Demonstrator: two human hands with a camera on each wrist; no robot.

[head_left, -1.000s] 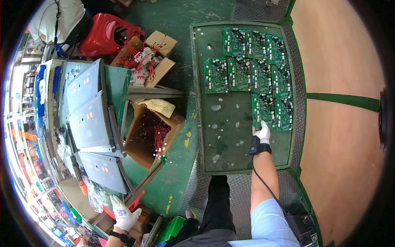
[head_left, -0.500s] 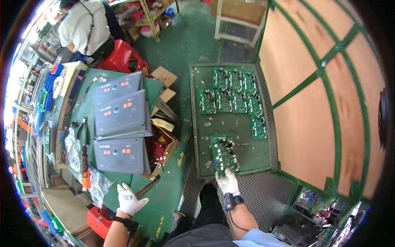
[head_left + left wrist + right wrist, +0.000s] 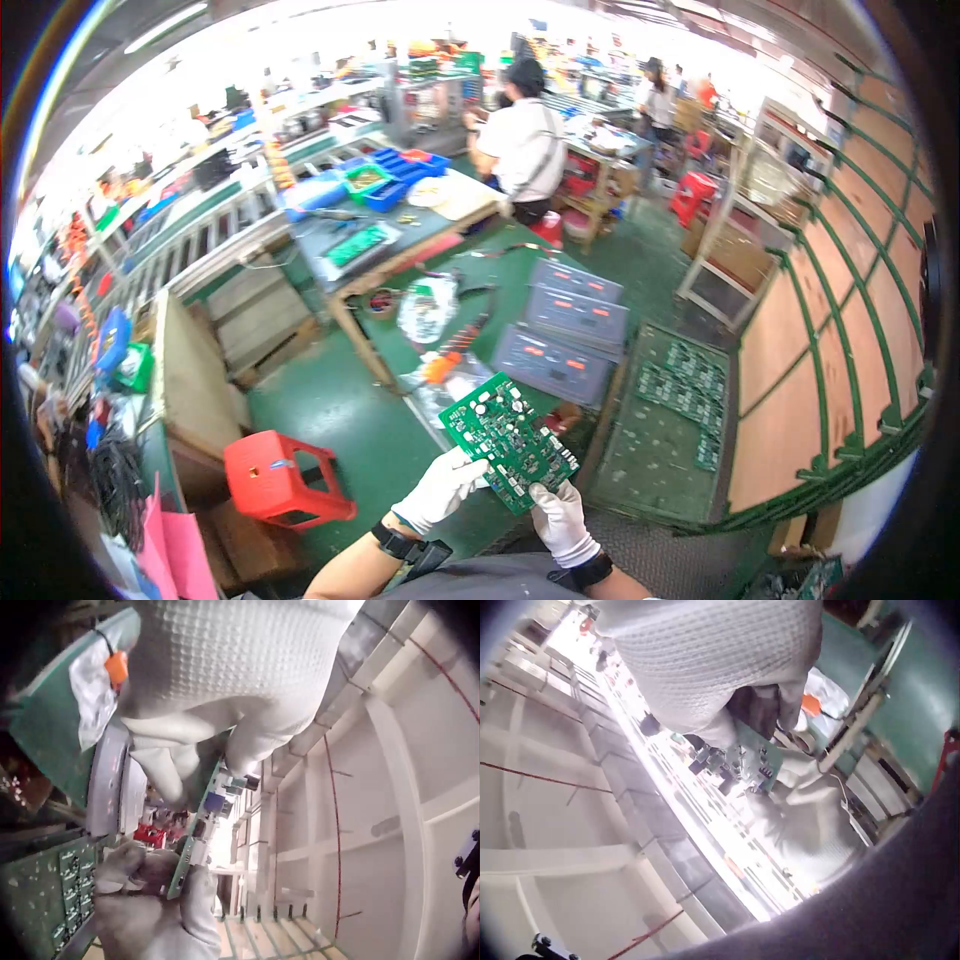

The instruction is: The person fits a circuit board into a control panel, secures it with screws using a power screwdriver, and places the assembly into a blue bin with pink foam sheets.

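A green circuit board point(image 3: 508, 440) is held tilted in front of the body, its component side facing up. My gloved left hand point(image 3: 440, 488) pinches its left lower edge, and my gloved right hand point(image 3: 562, 522) grips the lower right corner. In the left wrist view the board point(image 3: 196, 832) shows nearly edge-on between the left hand point(image 3: 232, 675) and the right hand point(image 3: 154, 907). The right wrist view has the board point(image 3: 754, 757) between the right hand point(image 3: 712, 667) and the left hand point(image 3: 806, 825); some fingertips are hidden behind it.
Grey panels point(image 3: 560, 362) lie on the green table beyond the board, near an orange-handled tool point(image 3: 440, 366). On the right, a tray point(image 3: 612, 480) bears several more boards point(image 3: 690, 385). A red stool point(image 3: 288, 478) stands at the left. A person in white point(image 3: 525, 150) is farther back.
The right hand has lifted one board from the tray and carried it left. The left hand has come over and pinches it too. The head view has swung toward the table and the room.
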